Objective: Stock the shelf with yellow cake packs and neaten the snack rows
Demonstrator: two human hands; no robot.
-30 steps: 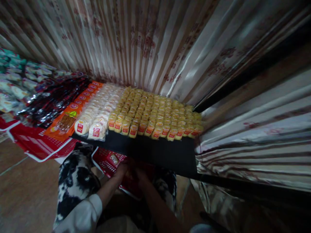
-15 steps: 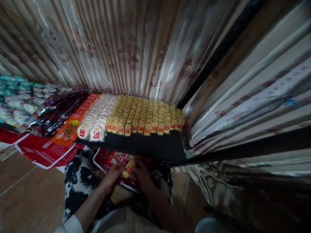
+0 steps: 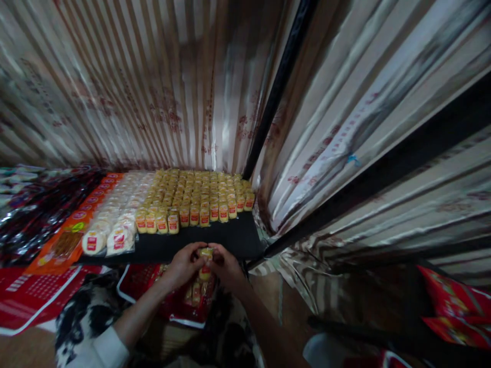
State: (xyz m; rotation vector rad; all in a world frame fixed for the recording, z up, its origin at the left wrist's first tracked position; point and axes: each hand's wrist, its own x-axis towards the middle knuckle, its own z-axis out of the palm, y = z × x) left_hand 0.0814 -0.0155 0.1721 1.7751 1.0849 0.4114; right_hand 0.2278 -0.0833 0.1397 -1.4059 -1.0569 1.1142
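1. Because the yellow packet (image 3: pixel 205 273) is small, the left hand (image 3: pixel 184 263) and right hand (image 3: pixel 226 268) seem to share it: their grip pinches it from both sides, label showing, above the red basket (image 3: pixel 132 278).
2. The basket sits low between the knees, probably keeping its loose packets (image 3: pixel 196 294) within reach.
3. On the black shelf (image 3: pixel 230 235), yellow rows (image 3: pixel 195 197) stand tightly packed, apparently propping one another, labels outward.
4. White round packets (image 3: pixel 120 237) keep separate rows alongside, presumably sorting by kind.
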